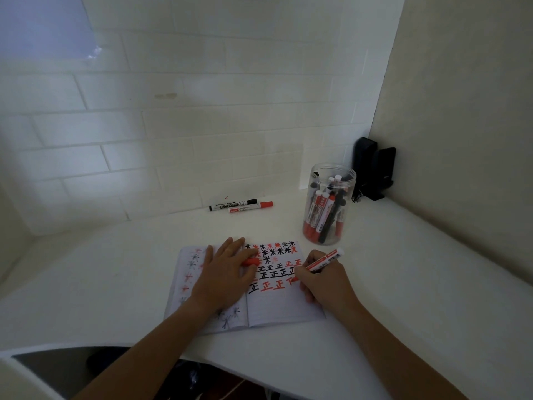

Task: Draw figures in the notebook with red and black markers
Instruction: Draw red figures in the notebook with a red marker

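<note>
An open notebook [277, 307] lies on the white table, its right page filled with red and black stars and characters. My right hand [326, 280] grips a red marker [323, 260], whose tip touches the page at the end of the lowest red row. My left hand [227, 271] lies flat across the notebook's fold, fingers spread, with a red marker cap [250, 261] under its fingers. The left page shows faint stars, partly hidden by that hand and forearm.
A black marker [233, 204] and a red marker [251, 207] lie by the tiled wall. A clear jar [328, 206] with several red and black markers stands right of the notebook. Black objects [373, 168] stand in the back right corner. The table's front edge [202, 359] is near.
</note>
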`<action>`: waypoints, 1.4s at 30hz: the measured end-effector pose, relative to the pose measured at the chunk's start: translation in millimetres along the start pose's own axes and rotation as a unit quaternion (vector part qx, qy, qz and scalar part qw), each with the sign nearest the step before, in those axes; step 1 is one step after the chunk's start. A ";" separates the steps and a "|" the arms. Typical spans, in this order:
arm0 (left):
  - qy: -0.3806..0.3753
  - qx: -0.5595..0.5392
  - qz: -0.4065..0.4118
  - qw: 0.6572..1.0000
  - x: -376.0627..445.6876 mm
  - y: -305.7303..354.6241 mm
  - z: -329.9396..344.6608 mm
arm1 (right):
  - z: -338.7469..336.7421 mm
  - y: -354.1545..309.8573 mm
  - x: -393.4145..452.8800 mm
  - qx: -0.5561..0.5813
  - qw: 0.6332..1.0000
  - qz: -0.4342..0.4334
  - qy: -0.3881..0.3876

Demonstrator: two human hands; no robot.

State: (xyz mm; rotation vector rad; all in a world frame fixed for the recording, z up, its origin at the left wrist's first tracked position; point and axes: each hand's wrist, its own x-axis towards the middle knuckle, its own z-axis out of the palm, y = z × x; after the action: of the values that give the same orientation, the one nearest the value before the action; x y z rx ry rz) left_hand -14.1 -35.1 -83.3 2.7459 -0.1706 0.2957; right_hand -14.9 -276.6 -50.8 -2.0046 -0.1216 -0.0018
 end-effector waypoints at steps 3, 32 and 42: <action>-0.001 -0.006 -0.003 1.000 -0.3 -0.2 -0.2 | -0.1 -0.7 -0.5 0.008 1.000 0.004 0.010; 0.066 -0.031 0.031 0.997 -0.6 1.8 -2.4 | 1.8 5.0 1.2 0.013 0.999 -0.017 0.040; 0.097 -0.120 0.090 0.984 -4.3 3.9 -6.8 | -3.5 -9.4 -2.3 0.155 0.981 -0.113 -0.025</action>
State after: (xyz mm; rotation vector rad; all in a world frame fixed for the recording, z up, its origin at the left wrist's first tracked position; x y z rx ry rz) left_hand -20.1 -35.8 -76.7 2.4500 -0.3760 0.5524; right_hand -17.8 -276.1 -40.9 -1.6701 -0.3596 -0.0745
